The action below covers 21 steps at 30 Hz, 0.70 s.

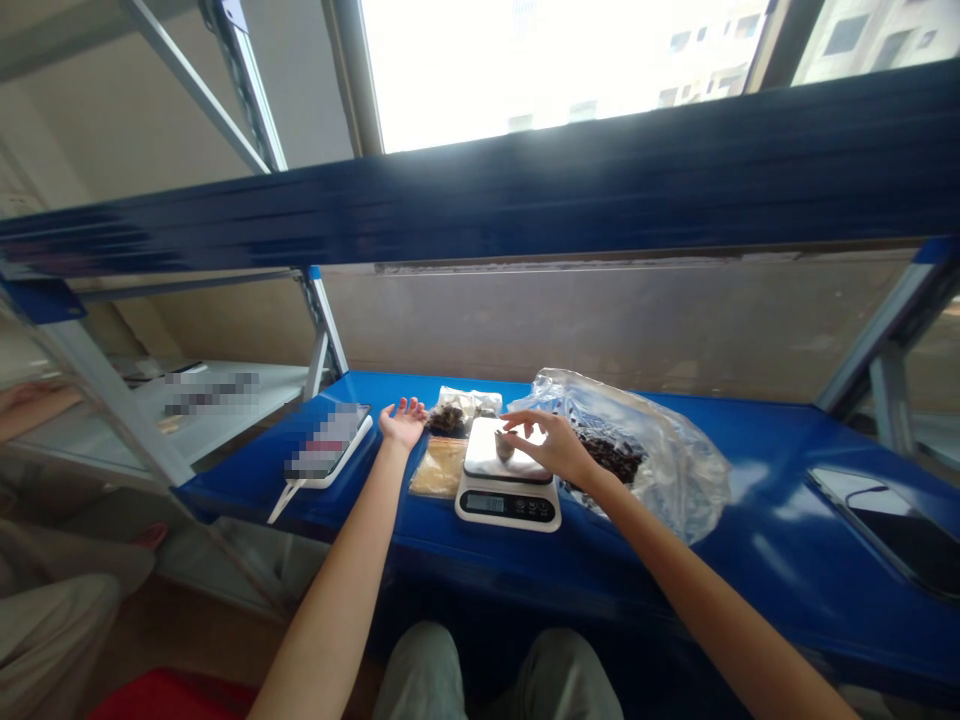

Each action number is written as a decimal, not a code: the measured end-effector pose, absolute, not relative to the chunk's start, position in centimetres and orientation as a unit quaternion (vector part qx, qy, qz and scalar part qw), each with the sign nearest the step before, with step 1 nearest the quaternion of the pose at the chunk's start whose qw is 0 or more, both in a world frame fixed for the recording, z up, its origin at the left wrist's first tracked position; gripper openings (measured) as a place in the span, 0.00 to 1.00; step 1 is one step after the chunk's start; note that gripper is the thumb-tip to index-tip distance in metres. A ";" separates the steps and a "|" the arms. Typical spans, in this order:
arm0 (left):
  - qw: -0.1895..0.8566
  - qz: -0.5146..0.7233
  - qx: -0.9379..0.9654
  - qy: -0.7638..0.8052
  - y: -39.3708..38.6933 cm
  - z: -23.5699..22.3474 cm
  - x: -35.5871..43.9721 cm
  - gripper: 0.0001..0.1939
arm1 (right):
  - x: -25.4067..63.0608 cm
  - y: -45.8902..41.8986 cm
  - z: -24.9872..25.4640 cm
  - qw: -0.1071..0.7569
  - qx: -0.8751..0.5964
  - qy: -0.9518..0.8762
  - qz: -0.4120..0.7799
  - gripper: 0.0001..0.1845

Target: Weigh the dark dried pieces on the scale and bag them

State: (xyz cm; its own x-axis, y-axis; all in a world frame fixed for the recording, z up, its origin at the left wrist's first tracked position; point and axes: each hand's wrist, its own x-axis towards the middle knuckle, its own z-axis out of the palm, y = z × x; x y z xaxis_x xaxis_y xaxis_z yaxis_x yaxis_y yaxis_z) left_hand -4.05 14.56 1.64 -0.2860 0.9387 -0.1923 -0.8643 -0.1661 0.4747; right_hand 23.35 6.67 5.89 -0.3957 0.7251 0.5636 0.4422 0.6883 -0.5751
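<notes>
A white digital kitchen scale (508, 508) with a lit display stands on the blue shelf. On its pale plate sits a small brownish container or pouch (505, 446); its exact kind is too small to tell. My right hand (551, 445) reaches over the plate from the right, thumb and fingertips pinched together at the top of that small item. What the fingertips hold is partly hidden. Left of the scale, my left hand (403, 424) rests palm up with fingers spread, holding nothing. Beside it lie a clear bag of dark brown pieces (448, 415) and a flat bag of tan material (436, 468).
A large clear plastic bag (679, 470) with many dark pieces (611, 458) spreads right of the scale. A phone (892, 525) lies far right; a white device with a cable (349, 455) lies left. A shelf beam (480, 200) crosses above. Another person's arm (37, 408) shows at left.
</notes>
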 end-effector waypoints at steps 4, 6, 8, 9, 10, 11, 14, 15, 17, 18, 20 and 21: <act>0.597 0.758 0.068 0.251 14.2 1.7 -4.0 0.14 | 23.7 7.2 5.9 0.463 -0.361 -0.787 0.188 0.12; 0.601 0.761 0.056 0.238 13.6 1.9 -4.0 0.14 | 24.1 7.8 5.6 0.483 -0.384 -0.764 0.189 0.12; 0.600 0.770 0.041 0.213 13.0 2.1 -4.0 0.15 | 24.7 8.6 5.2 0.487 -0.418 -0.746 0.180 0.12; 0.597 0.776 0.036 0.200 12.6 2.3 -3.9 0.15 | 25.0 8.9 4.9 0.481 -0.435 -0.742 0.167 0.11; 0.594 0.781 0.038 0.189 12.3 2.6 -3.8 0.15 | 25.3 9.2 4.6 0.472 -0.450 -0.743 0.152 0.10; 0.592 0.783 0.046 0.185 11.9 3.0 -3.6 0.14 | 25.5 9.4 4.3 0.459 -0.460 -0.747 0.138 0.10; 0.592 0.774 0.102 0.200 9.8 4.3 -2.8 0.10 | 25.9 9.7 3.6 0.422 -0.474 -0.765 0.111 0.11; 0.593 0.771 0.119 0.200 8.6 4.8 -2.3 0.09 | 25.9 9.7 3.4 0.412 -0.479 -0.768 0.106 0.12; 0.598 0.776 0.152 0.134 5.2 5.4 -1.3 0.09 | 25.8 9.7 3.2 0.398 -0.485 -0.772 0.099 0.13; 0.606 0.774 0.164 0.082 3.0 5.3 -0.8 0.09 | 25.8 9.7 3.2 0.394 -0.487 -0.774 0.097 0.13; 0.609 0.775 0.170 -0.002 -1.8 4.2 0.4 0.11 | 25.7 9.6 3.3 0.388 -0.490 -0.775 0.097 0.14; 0.613 0.772 0.166 -0.033 -4.3 3.0 1.1 0.12 | 25.7 9.6 3.3 0.385 -0.493 -0.774 0.096 0.14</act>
State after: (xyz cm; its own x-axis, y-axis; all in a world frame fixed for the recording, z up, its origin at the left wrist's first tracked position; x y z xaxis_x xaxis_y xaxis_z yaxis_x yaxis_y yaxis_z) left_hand 1.10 -4.27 3.00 -0.1929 0.9350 0.2977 -0.9572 -0.2460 0.1523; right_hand 25.68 9.64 3.30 -0.2162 0.8377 0.5016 0.6894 0.4947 -0.5290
